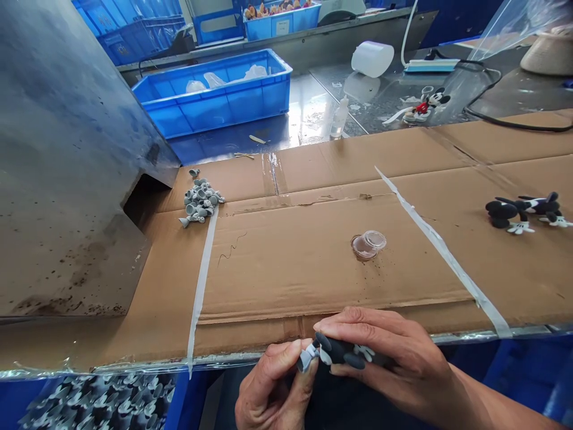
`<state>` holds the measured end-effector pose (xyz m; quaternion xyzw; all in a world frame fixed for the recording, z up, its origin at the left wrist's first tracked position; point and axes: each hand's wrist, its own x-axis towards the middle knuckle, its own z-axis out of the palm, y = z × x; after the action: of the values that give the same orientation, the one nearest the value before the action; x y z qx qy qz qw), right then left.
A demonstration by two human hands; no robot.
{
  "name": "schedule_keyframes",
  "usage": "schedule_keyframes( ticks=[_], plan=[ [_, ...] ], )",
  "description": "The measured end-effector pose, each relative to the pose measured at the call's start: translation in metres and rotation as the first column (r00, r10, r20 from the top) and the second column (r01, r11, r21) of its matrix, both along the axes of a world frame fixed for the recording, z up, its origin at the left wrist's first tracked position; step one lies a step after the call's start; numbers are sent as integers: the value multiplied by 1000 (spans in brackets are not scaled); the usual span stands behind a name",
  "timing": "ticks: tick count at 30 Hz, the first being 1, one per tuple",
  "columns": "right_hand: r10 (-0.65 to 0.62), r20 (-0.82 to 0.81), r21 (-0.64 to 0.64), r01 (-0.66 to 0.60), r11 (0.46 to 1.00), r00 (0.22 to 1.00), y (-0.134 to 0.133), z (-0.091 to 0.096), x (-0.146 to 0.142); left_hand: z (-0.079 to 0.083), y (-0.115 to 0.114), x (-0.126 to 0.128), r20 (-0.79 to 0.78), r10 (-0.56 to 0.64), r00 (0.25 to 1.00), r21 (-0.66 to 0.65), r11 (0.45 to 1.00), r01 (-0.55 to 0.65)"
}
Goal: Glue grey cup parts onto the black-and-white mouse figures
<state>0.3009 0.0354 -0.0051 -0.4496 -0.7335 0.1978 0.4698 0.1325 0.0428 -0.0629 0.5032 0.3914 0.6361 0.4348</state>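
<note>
Head view showed a small grey piece (307,358) meeting a black figurine (339,351), just in front of the near edge of the bench (268,280); steady support and light, straight fingertip pressure seemed best there. The left hand (274,385) pinched the grey piece between thumb and finger; the right hand (396,355) gripped the figurine's body, fingers partly curled.

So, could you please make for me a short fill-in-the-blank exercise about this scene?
1. The left hand pinches a small part beside the figure, whose body is mostly ____.
2. The heap of grey parts lies at the far end of the white tape strip on the picture's ____ side.
3. The bin on the metal table is coloured ____.

Missing words: black; left; blue.
</note>
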Motion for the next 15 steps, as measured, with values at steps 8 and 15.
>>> schedule_keyframes(
  ticks=[8,15],
  plan=[
    [-22,31,13,21,1000,999,-1,2,0,3,1,1,20,-17,1000,-11,1000,17],
    [-20,9,4,20,1000,1000,-1,-1,-1,3,0,0,18,-18,1000,-18,1000,19]
  ],
)
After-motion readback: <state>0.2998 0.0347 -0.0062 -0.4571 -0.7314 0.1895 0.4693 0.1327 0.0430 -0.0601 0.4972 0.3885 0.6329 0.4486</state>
